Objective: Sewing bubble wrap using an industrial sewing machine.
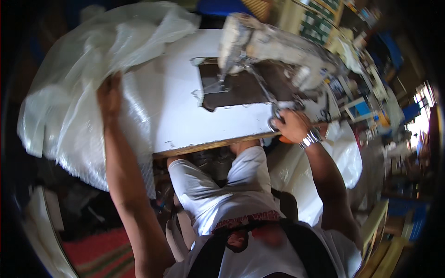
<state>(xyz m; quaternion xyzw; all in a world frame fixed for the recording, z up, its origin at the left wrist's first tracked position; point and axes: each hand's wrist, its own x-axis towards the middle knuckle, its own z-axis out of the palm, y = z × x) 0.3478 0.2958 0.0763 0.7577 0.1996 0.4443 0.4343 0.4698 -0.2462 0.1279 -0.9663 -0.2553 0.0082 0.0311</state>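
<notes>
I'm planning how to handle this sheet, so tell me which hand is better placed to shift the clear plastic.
Probably the left hand: it is at the clear plastic sheet, while the right hand is across the white tabletop, at the scissors.

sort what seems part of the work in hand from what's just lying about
Seemingly part of the work:
plastic sheeting, left hand on it
scissors, in the right hand
sewing machine
white tabletop

Apparently just lying about:
red striped cloth
blue-and-white panel
</notes>
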